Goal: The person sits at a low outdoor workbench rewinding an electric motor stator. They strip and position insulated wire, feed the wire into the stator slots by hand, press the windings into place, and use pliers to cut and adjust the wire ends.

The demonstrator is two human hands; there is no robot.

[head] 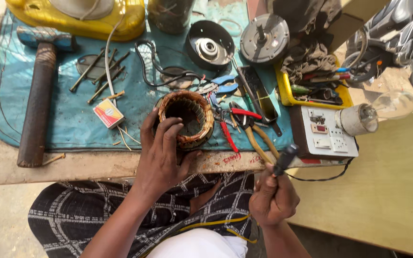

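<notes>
A round copper-wound motor stator [190, 116] lies on a blue mat [68, 119] near the bench's front edge. My left hand [161, 155] grips its near rim, with fingers reaching over the windings into the hollow middle. My right hand [272, 196] is closed around a thin black-handled probe [285, 159] whose tip points up toward a white switch-and-socket board [323, 134]. A thin black wire runs from that board toward my right hand. A yellow wire crosses my lap.
A big hammer [37, 95] lies at left beside several long bolts [99, 74]. Pliers and cutters [237, 119] sit right of the stator. Two round motor covers [237, 43] are at the back. A bulb [383, 110] sticks out of the board. A yellow tray [311, 91] holds small tools.
</notes>
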